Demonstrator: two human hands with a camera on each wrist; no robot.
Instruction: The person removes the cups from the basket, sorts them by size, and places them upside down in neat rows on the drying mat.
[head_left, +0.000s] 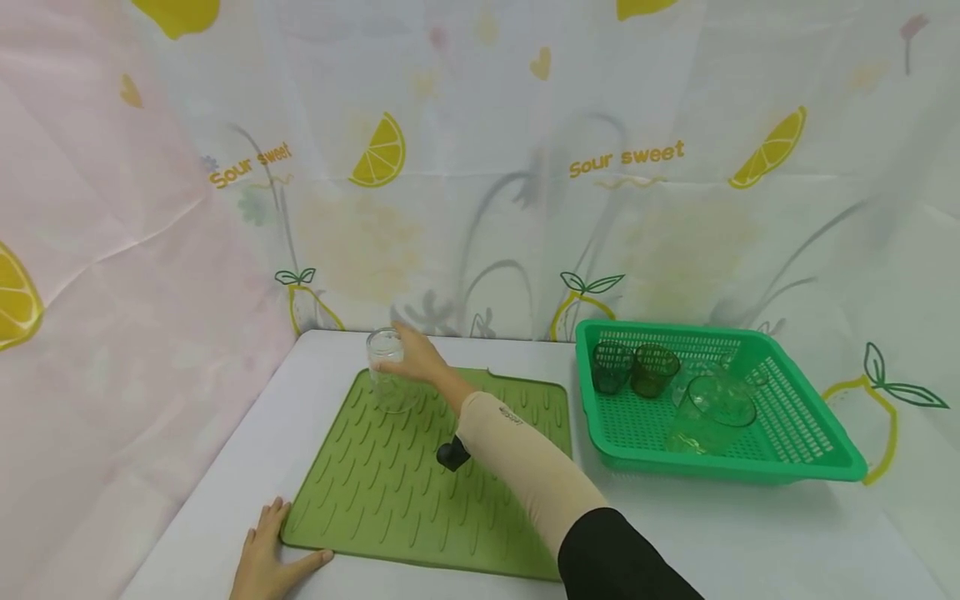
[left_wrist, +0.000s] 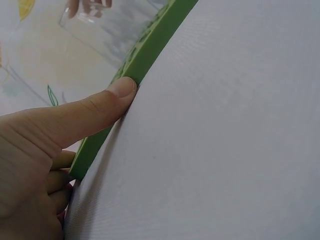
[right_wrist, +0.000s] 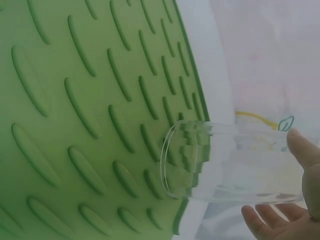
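Observation:
My right hand (head_left: 414, 357) reaches to the far left corner of a green ridged drying mat (head_left: 420, 483). Its thumb and fingers lie on opposite sides of a clear drinking glass (right_wrist: 220, 162), near the glass's upper end. The glass stands over the mat's ridges, with its lower rim close to the mat's edge in the right wrist view. At the mat's near left corner is my left hand (head_left: 268, 557), spread around the corner. Its straight thumb (left_wrist: 100, 107) touches the front edge, while the other fingers lie along the left side, partly hidden by the mat in the left wrist view.
To the right of the mat stands a green plastic basket (head_left: 727, 467). Inside are a dark tumbler (head_left: 611, 368), a brown tumbler (head_left: 654, 371) and a wide clear glass vessel (head_left: 708, 417). A lemon-printed cloth (head_left: 480, 217) hangs behind the white table (head_left: 675, 517).

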